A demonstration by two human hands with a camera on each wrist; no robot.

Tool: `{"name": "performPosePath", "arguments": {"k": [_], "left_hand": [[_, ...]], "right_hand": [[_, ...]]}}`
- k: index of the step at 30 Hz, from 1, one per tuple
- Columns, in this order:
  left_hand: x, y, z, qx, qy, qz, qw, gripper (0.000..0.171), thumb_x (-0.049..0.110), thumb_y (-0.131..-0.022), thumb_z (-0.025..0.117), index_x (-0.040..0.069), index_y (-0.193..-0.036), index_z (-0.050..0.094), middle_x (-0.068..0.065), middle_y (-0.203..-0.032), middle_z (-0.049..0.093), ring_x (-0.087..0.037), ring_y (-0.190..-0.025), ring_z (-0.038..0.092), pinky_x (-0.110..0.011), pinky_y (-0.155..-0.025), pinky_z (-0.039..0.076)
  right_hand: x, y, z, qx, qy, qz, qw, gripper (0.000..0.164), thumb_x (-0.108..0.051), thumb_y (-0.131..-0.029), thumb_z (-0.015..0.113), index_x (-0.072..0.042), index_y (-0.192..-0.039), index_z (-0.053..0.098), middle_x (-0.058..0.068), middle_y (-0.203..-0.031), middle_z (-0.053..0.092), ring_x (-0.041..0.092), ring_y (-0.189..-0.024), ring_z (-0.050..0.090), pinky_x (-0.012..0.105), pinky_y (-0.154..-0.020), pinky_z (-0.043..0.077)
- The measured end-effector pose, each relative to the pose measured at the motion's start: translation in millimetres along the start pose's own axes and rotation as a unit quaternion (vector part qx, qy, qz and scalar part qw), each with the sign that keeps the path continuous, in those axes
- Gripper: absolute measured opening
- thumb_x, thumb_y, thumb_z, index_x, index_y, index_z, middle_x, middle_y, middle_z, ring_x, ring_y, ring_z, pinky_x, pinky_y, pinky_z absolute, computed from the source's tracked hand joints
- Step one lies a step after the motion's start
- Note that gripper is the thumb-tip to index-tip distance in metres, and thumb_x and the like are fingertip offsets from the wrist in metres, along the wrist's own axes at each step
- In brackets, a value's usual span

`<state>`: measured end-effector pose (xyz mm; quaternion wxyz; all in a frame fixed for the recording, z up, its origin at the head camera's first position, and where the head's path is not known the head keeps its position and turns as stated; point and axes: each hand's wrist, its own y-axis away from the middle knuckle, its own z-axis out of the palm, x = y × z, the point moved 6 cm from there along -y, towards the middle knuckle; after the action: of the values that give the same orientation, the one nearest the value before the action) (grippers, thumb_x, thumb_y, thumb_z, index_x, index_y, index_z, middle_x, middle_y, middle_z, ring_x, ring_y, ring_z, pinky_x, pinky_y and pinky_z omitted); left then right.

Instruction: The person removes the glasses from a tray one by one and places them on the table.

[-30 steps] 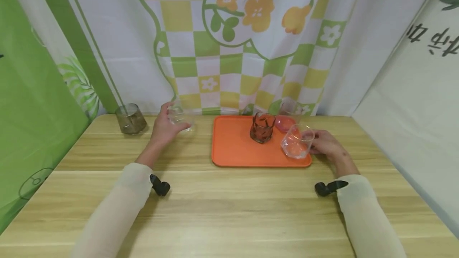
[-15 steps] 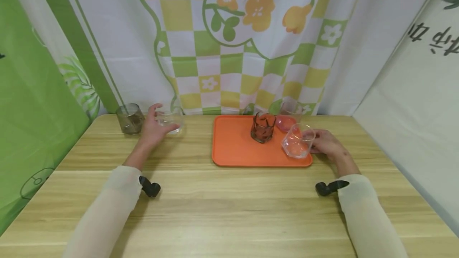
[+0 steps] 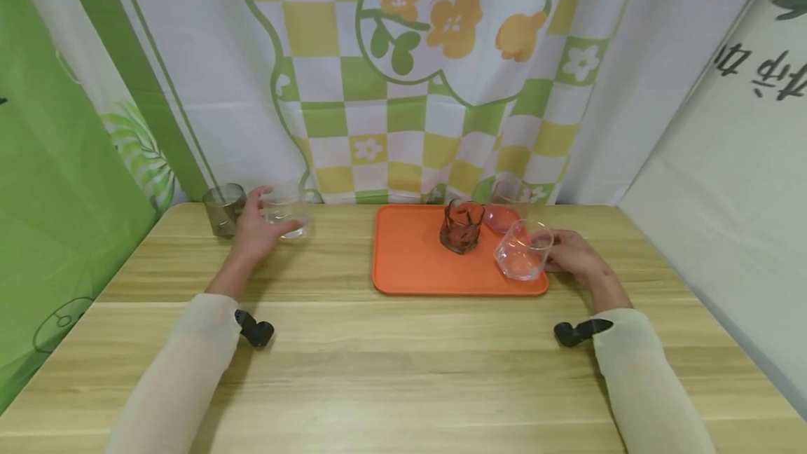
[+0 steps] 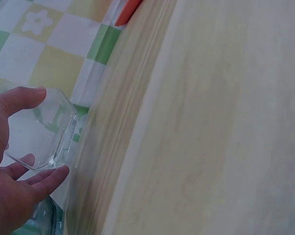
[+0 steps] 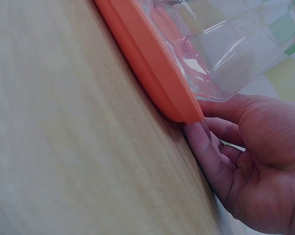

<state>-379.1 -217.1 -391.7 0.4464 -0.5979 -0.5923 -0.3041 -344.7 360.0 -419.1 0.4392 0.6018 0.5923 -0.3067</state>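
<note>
I am seeing the left hand [image 3: 255,233] holding a clear glass [image 3: 284,210] with its fingers spread wide around it, and a gray glass [image 3: 222,212] is sitting just outside those fingers. The right hand [image 3: 574,254] is pinching the orange tray [image 3: 403,258], and a gold-rimmed glass [image 3: 520,261] is standing right beside its fingers

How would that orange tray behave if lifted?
The orange tray is probably stiff, with its raised rim. The pink-bottomed glass and clear glass near its right end may weigh that side down; its flat base may let them slide.
</note>
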Motion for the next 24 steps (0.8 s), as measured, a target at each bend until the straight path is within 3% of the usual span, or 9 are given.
{"name": "performPosePath", "arguments": {"k": [7, 24], "left_hand": [[-2.8, 0.0, -4.6, -0.01, -0.005, -0.005, 0.9999, 0.104, 0.022, -0.084, 0.088, 0.011, -0.163, 0.021, -0.03, -0.154, 0.03, -0.05, -0.135, 0.039, -0.061, -0.109, 0.037], [-4.6, 1.7, -2.1, -0.018, -0.017, 0.0, 0.9997, 0.104, 0.022, -0.084, 0.088, 0.01, -0.163, 0.021, -0.031, -0.157, 0.029, -0.051, -0.139, 0.035, -0.062, -0.112, 0.032]], "right_hand": [[0.2, -1.7, 0.5, -0.001, 0.004, 0.003, 1.0, 0.042, -0.012, -0.108, 0.053, 0.015, -0.14, 0.048, 0.005, -0.103, 0.066, 0.007, -0.084, 0.065, 0.027, -0.075, 0.059], [1.1, -1.8, 0.4, 0.0, -0.004, 0.003, 1.0, 0.043, -0.012, -0.107, 0.055, 0.016, -0.14, 0.047, 0.006, -0.103, 0.066, 0.007, -0.084, 0.066, 0.028, -0.076, 0.059]]}}
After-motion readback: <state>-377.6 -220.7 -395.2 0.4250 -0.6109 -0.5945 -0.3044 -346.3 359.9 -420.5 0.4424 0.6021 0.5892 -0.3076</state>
